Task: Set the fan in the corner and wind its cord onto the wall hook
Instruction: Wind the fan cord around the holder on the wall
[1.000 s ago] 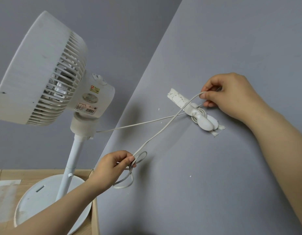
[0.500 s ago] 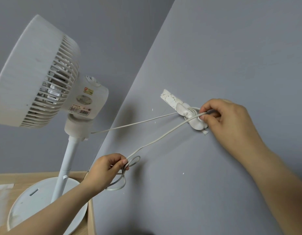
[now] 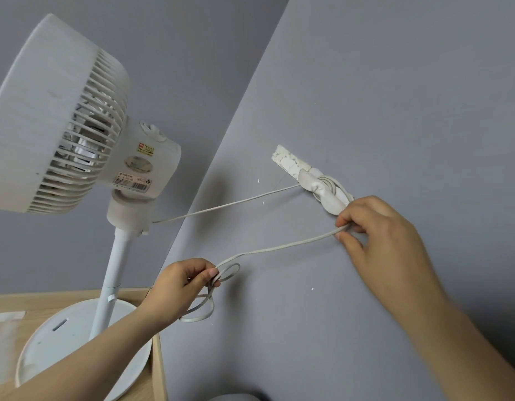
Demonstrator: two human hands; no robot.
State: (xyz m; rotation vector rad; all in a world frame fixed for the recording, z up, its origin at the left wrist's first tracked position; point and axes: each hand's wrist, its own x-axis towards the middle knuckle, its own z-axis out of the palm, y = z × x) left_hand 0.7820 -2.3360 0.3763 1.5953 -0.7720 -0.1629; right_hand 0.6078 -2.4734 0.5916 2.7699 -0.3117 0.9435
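A white pedestal fan (image 3: pixel 56 117) stands at the left on its round base (image 3: pixel 48 342), in the corner of two grey walls. Its white cord (image 3: pixel 221 205) runs taut from the neck to a white wall hook (image 3: pixel 322 188), where several turns are wound. A second stretch of cord (image 3: pixel 279 247) sags from my right hand to my left. My right hand (image 3: pixel 377 235) pinches the cord just below the hook. Lower down, my left hand (image 3: pixel 181 287) grips a few loose loops of cord (image 3: pixel 204 299).
The fan base rests on a light wooden surface (image 3: pixel 13 302) whose edge meets the right grey wall (image 3: pixel 395 96). A strip of white tape (image 3: pixel 288 162) sticks to the wall above the hook. A pale patch lies on the wood at far left.
My right hand has carried the cord from above the hook, round it, to below it. My left hand kept hold of the loose loops.
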